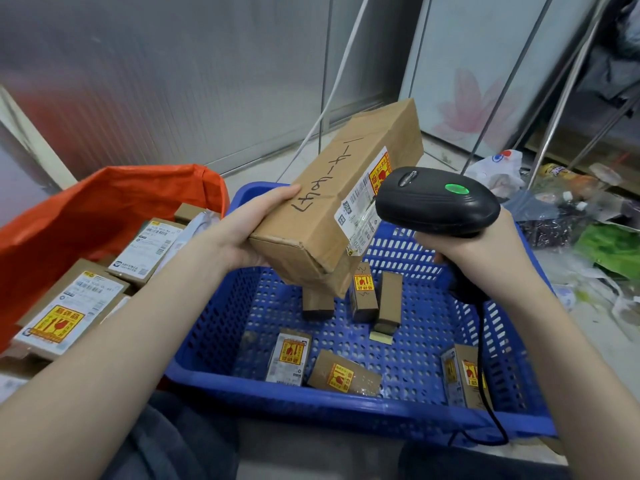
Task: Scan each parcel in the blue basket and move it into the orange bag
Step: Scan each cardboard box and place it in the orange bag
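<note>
Above the blue basket (221, 327), a long cardboard parcel (341, 209), long axis running from near left up to far right, far end raised, label facing right. Left hand (242, 233) curled round its near end. Right hand (481, 251) gripping a black scanner (438, 199), head just beside the label, green light on. Left of the basket, an orange bag (104, 209) holding parcels.

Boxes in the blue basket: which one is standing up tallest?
The plain brown box at the back of the blue basket, standing on end; no sticker shows, unlike its shorter neighbour.
</note>
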